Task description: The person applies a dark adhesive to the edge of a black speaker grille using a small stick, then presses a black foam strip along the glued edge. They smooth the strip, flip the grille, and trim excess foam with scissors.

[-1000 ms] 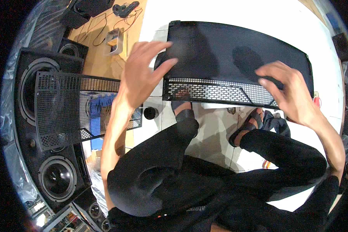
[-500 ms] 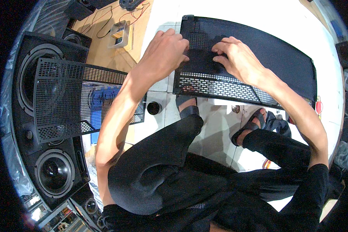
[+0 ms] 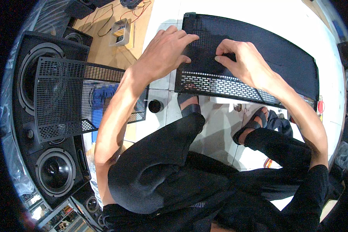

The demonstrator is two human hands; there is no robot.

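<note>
In front of me lies a black perforated metal speaker grille [image 3: 220, 84], its long side running left to right. A dark sheet [image 3: 278, 54], perhaps cloth or foam, covers much of it, while mesh holes show along the near side and at the left end. My left hand [image 3: 167, 52] hovers over the grille's left end, thumb and fingers apart, holding nothing. Over the dark sheet, my right hand [image 3: 243, 63] has its fingers curled toward the thumb in a pinch. What lies between those fingertips, if anything, is too small to make out.
A second black grille [image 3: 60, 98] leans across a large speaker cabinet [image 3: 29, 133] at the left. Beyond it, a wooden board [image 3: 98, 56] carries a small plastic box [image 3: 120, 33] and wires. A dark round object [image 3: 155, 106] sits on the tiled floor [image 3: 216, 135].
My left hand's fingers have spread from a closer curl. My right hand has shifted slightly to the right over the sheet, still pinched. The grille stays nearly in place.
</note>
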